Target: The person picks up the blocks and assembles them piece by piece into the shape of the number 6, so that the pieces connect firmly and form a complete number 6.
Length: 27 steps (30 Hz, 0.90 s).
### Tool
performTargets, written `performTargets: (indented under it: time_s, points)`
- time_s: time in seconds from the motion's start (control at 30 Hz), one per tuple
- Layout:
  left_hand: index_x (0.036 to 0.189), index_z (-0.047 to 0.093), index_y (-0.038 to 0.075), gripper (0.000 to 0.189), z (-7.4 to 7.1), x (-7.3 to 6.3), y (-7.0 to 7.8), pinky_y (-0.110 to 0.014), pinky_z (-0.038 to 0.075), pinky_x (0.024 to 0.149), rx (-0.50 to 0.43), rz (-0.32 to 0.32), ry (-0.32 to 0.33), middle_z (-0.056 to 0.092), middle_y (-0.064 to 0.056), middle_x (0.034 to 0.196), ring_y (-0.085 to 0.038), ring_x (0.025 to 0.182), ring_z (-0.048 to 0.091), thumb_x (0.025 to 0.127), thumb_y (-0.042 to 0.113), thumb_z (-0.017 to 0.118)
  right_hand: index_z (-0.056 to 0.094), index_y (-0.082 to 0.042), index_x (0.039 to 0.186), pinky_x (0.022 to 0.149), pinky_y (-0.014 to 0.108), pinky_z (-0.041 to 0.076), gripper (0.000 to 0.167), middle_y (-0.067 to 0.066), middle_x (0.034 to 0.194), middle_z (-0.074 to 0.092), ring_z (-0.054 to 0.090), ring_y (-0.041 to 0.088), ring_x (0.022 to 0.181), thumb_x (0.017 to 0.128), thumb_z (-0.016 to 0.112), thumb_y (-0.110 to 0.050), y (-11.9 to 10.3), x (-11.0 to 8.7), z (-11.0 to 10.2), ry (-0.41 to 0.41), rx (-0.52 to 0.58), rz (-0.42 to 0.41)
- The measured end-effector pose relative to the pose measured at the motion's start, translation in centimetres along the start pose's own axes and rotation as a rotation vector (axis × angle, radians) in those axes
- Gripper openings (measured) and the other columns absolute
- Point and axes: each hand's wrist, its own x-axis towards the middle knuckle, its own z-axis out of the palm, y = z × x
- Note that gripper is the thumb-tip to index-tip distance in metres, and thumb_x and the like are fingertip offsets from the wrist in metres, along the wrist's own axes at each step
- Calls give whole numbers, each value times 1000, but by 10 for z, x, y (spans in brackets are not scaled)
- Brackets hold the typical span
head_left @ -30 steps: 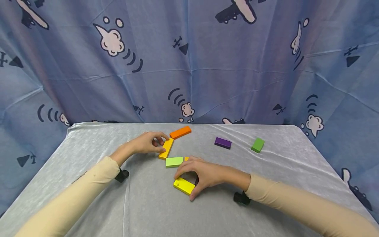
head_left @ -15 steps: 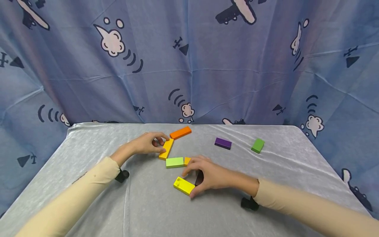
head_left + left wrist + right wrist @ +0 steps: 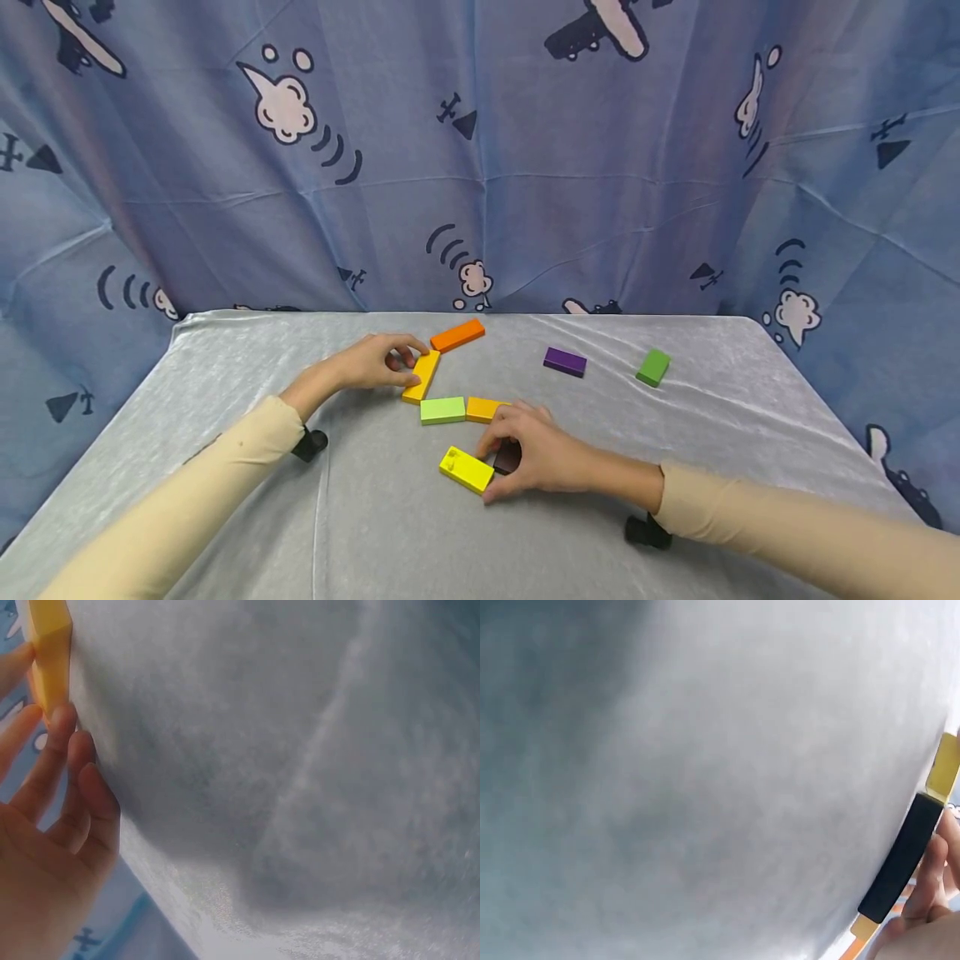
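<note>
In the head view, my left hand point(image 3: 375, 362) pinches an amber domino-like block point(image 3: 424, 375) with thumb and fingers; it lies slanted on the cloth. The left wrist view shows fingertips against that block point(image 3: 51, 664). Nearer the front, my right hand point(image 3: 551, 450) curves over a black block point(image 3: 507, 458), thumb low at its near side and fingers at its far side. A bright yellow block point(image 3: 467, 471) with small raised marks lies end to end with the black one. Much of the black block is hidden from above, but its long side point(image 3: 901, 859) shows in the right wrist view.
A light green block point(image 3: 442, 411) and an orange-yellow block point(image 3: 486, 409) form a short row between my hands. An orange block point(image 3: 458, 335) lies behind the left hand. Farther right lie a purple block point(image 3: 565, 362) and a green block point(image 3: 653, 367). Grey cloth point(image 3: 390, 533) covers the table.
My right hand has slid right, off the yellow block and along the black one, uncovering the orange-yellow block behind. The left hand and its amber block have stayed in place.
</note>
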Motion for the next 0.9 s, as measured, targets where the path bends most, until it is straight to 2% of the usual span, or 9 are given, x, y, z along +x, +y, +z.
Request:
performTargets:
  time_s: [0.17,0.53,0.9]
  points:
    - [137,62,13,47,0,0,-1,-33,50,73,1,1,1,65,-4,110,-20,95,61,93,22,78,75,-30,97,79,42,30,35,-14,94,59,50,14,93,71,94,-43,0,-1,3,32,-14,-3]
    - [137,62,14,47,1,1,0,-33,50,74,0,-4,0,64,-3,110,-19,95,61,93,22,78,74,-28,95,75,42,28,32,-13,93,59,48,14,90,72,94,-39,-5,-2,4,16,-18,33]
    - [137,62,15,47,1,0,1,-33,50,73,-8,-13,0,64,-3,110,-20,94,61,93,22,78,73,-31,94,76,43,29,28,-12,92,58,48,15,90,75,92,-36,-2,-1,4,-2,-6,14]
